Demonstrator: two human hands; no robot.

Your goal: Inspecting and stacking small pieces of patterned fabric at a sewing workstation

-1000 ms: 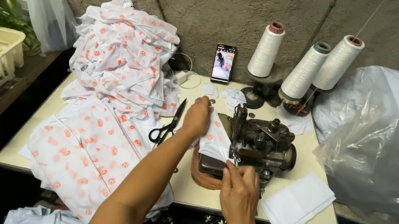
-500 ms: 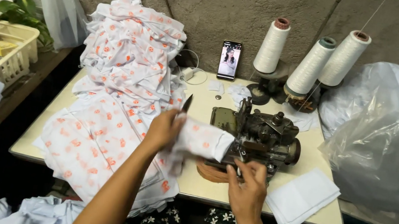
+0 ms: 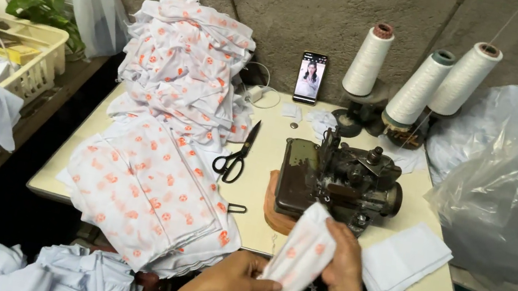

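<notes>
left hand [image 3: 240, 279] + right hand [image 3: 344, 256] — grip printed cloth piece [image 3: 291, 266] | beside overlock machine [image 3: 338, 179]

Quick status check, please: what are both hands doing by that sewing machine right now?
Left hand and right hand both grip the printed cloth piece. Cloth held just before the sewing machine. Nothing blocks it.

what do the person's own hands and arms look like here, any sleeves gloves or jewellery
Both are bare. The left hand and the right hand wear no gloves, and no rings, watch or bracelets show. The forearms are uncovered as far as the bottom edge of the picture, with no sleeve cuff in view. Below them shows dark clothing with a small pale flower print.
</notes>
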